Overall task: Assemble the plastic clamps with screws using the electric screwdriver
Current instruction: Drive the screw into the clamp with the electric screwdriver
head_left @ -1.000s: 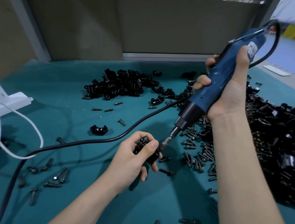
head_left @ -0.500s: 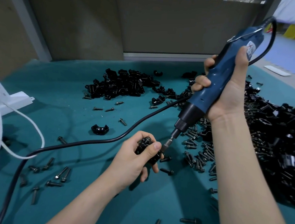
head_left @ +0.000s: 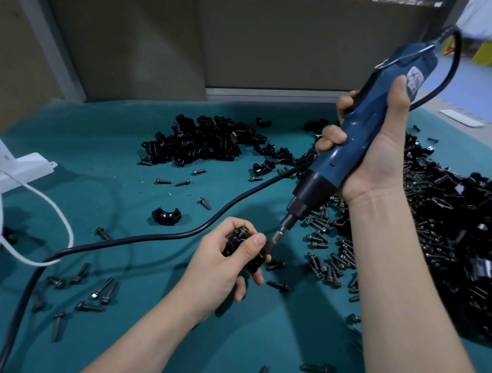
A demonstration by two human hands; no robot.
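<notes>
Clamp (head_left: 242, 237) of black plastic, held just above the teal counter (head_left: 109, 152) in the left hand (head_left: 220, 269)'s closed grip, meets the bit (head_left: 279, 236) of the electric screwdriver (head_left: 353, 147) clasped in the right hand (head_left: 382, 156): likely the screw-driving step, next demanding steady alignment.

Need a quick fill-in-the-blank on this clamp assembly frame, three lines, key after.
1. The right hand grips a blue electric ____ by its body.
2. The left hand holds a small black plastic ____ against the tool's bit.
3. The thin cord looping over the teal table mat at the left is coloured ____.
Missing words: screwdriver; clamp; white.
</notes>
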